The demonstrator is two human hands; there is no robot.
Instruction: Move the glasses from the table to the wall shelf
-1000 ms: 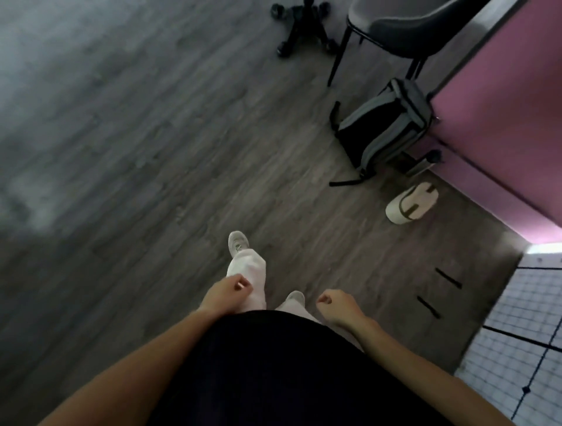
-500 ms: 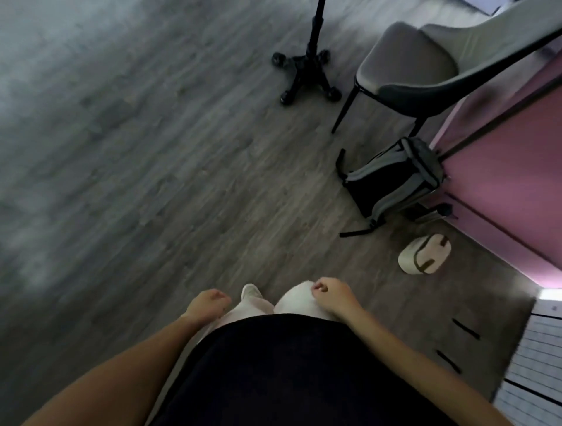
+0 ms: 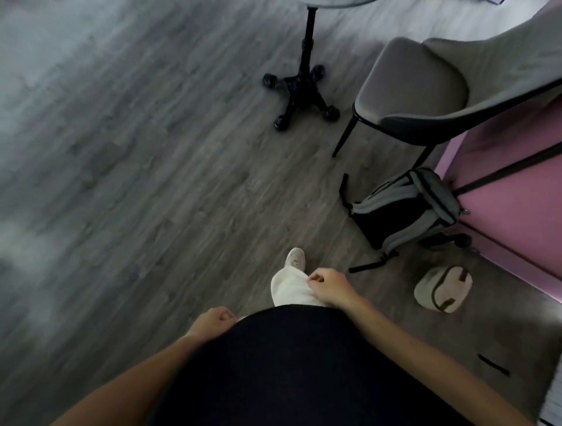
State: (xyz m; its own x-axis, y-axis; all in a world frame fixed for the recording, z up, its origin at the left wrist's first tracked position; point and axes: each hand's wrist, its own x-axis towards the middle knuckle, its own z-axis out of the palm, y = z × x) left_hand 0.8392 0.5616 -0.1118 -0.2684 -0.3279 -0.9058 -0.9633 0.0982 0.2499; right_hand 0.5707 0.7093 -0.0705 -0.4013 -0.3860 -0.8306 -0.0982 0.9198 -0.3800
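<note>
You are walking toward the tabletop (image 3: 334,2); no glasses in sight yet.
Your left hand (image 3: 213,323) and right hand (image 3: 330,286) are hanging loosely curled, each grip holding nothing; next you are needing to reach the tabletop's near edge.

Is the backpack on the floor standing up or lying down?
Lying down: the backpack rests on its side on the floor, beside the pink wall.

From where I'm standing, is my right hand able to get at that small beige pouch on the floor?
Probably not yet. The right hand hangs by the leg, holding nothing, while the pouch lies on the floor off to the right. Nothing blocks the way, but you'd likely need to step over and bend down.
</note>
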